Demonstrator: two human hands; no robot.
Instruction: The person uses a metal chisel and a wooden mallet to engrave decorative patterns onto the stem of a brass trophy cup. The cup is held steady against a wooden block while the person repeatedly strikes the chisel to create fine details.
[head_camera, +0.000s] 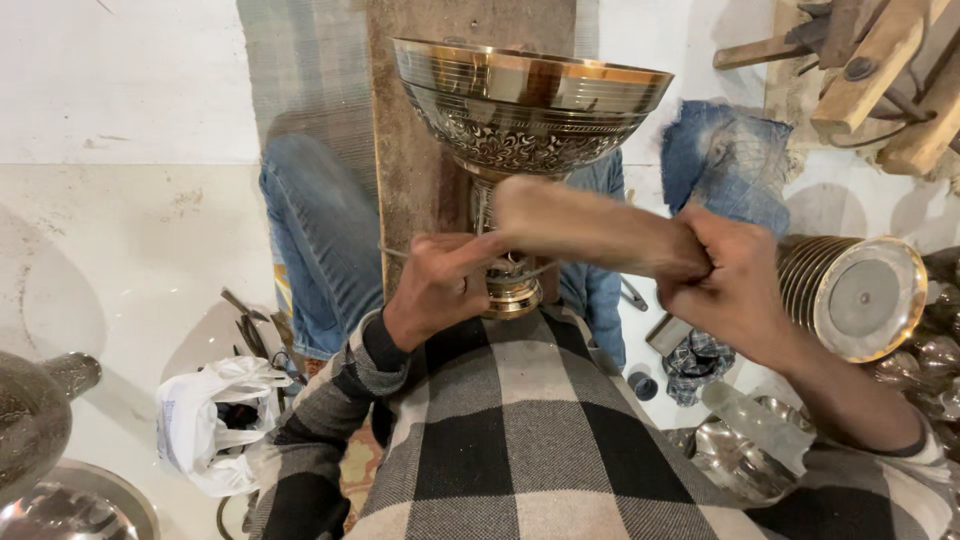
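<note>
Pale workshop floor (120, 250) is strewn with metalware. 1 engraved brass goblet (528, 110) is stood upright on a wooden plank (415, 160), between the knees of the seated person. 1 tan cloth strip (590, 228) is stretched across the goblet's stem, just above its base; it is blurred. Left hand (435, 290): fingers closed on the strip's left end. Right hand (735, 280): fist clenched on the right end. 1 ribbed brass vessel (860, 295) is laid on its side near the right hand. 1 white plastic bag (215, 420) is noted at the left.
</note>
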